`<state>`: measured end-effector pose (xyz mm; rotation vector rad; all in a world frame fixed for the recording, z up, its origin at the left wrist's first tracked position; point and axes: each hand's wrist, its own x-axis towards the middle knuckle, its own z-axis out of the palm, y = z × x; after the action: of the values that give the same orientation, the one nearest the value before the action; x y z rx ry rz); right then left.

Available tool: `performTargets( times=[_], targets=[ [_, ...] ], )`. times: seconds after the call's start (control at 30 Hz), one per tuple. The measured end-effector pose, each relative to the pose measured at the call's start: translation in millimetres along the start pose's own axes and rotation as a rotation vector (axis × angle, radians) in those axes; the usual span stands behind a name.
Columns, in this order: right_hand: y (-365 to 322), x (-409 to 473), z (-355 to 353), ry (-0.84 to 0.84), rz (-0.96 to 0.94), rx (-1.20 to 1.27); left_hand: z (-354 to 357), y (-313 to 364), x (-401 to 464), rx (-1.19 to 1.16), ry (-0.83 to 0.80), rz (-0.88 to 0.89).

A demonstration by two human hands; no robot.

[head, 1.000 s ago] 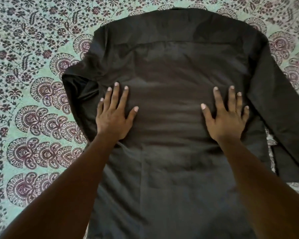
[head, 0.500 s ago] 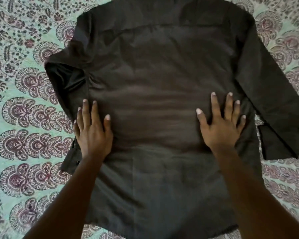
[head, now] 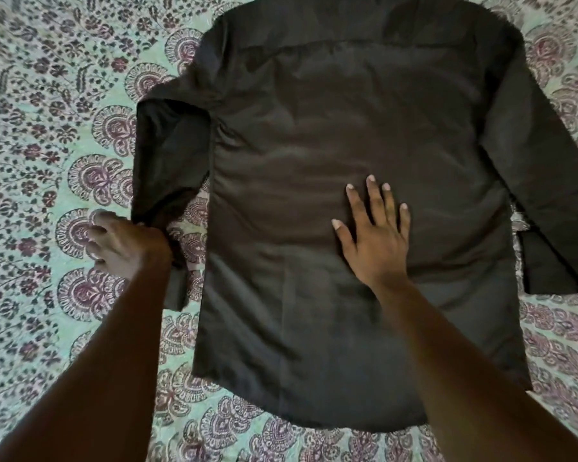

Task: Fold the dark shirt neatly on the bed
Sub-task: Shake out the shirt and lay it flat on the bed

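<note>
Head view: you look down at the dark shirt. It lies flat on the bed, back side up, with the collar end far from you and the bottom edge near you. The bed has a green cover with flower shapes.

Your right hand lies flat on the middle of the shirt. Its fingers are straight and spread, and they hold nothing. They just press the cloth down.

Your left hand is at the left sleeve. This sleeve is bent back and bunched up beside the shirt body. Your left fingers look curled at the sleeve's lower edge, so I think they are gripping it, but the picture is blurry there. The cuff seems to hang just below your wrist.

The right sleeve lies spread out to the side, touching the bed.

I think the step now is to fix the left sleeve and fold it over the back. To do it well, keep your right hand pressing so the shirt does not slide. Pull the sleeve gently until it is smooth. Lay it straight across the back, so the side edge makes a clean line from shoulder to bottom. Do not tug hard, or the body could wrinkle. Then the other sleeve can go the same way.
</note>
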<state>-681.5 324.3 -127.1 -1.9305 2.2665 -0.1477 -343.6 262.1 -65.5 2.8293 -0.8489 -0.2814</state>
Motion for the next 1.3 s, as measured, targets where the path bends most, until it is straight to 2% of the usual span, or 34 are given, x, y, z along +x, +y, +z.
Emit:
performTargets(
  times=[0.07, 0.1, 0.13, 0.2, 0.23, 0.27, 0.33, 0.43, 0.53, 0.6, 0.7, 0.77, 0.93, 1.07, 1.1, 1.17, 1.23, 1.27, 1.3],
  targets=[
    [-8, -1, 0, -0.017, 0.04, 0.016, 0, -1, -4, 0.053, 0.062, 0.106],
    [-15, -4, -1, -0.035, 0.057, 0.03, 2, 1, -14, 0.009, 0.067, 0.27],
    [-20, -6, -1, -0.061, 0.045, 0.04, 6, 4, -27, -0.056, 0.018, 0.507],
    [-24, -15, 0, -0.095, -0.062, 0.023, 23, 2, -58, -0.063, -0.178, 1.047],
    [-18, -20, 0, -0.089, -0.104, 0.004, 32, -3, -72, 0.02, -0.276, 1.225],
    [-8, -25, -2, -0.073, -0.108, -0.013, 41, -10, -82, 0.11, -0.329, 1.298],
    [21, -35, -9, -0.043, 0.01, -0.04, 53, -28, -92, 0.209, -0.338, 1.234],
    [62, -42, -25, -0.057, 0.317, -0.002, 51, -69, -101, 0.261, -0.314, 1.158],
    [53, -40, -27, -0.016, 0.508, 0.07, 41, -92, -111, 0.304, -0.335, 1.106],
    [25, -44, -20, 0.064, 0.419, 0.057, 39, -79, -121, 0.281, -0.308, 1.08],
    [-14, -56, -1, 0.023, 0.113, 0.024, 53, -43, -132, 0.247, -0.265, 1.176],
    [-6, -67, 5, -0.013, 0.094, -0.001, 63, -37, -135, 0.275, -0.266, 1.206],
    [60, -137, -9, 0.088, 0.535, -0.031, 47, -96, -170, 0.317, -0.293, 1.132],
    [64, -136, -19, 0.13, 0.849, 0.146, 42, -98, -186, 0.238, -0.329, 1.052],
    [57, -123, -21, 0.178, 0.825, 0.146, 46, -88, -185, 0.202, -0.314, 1.053],
    [42, -90, -21, 0.195, 0.545, 0.104, 55, -66, -180, 0.156, -0.293, 1.026],
    [35, -64, -15, 0.043, 0.209, 0.046, 63, -57, -181, 0.159, -0.291, 0.982],
    [39, -59, -12, -0.032, 0.149, 0.026, 64, -59, -184, 0.159, -0.295, 0.971],
    [48, -59, -9, -0.055, 0.178, 0.011, 62, -65, -188, 0.16, -0.304, 0.959]
  ],
)
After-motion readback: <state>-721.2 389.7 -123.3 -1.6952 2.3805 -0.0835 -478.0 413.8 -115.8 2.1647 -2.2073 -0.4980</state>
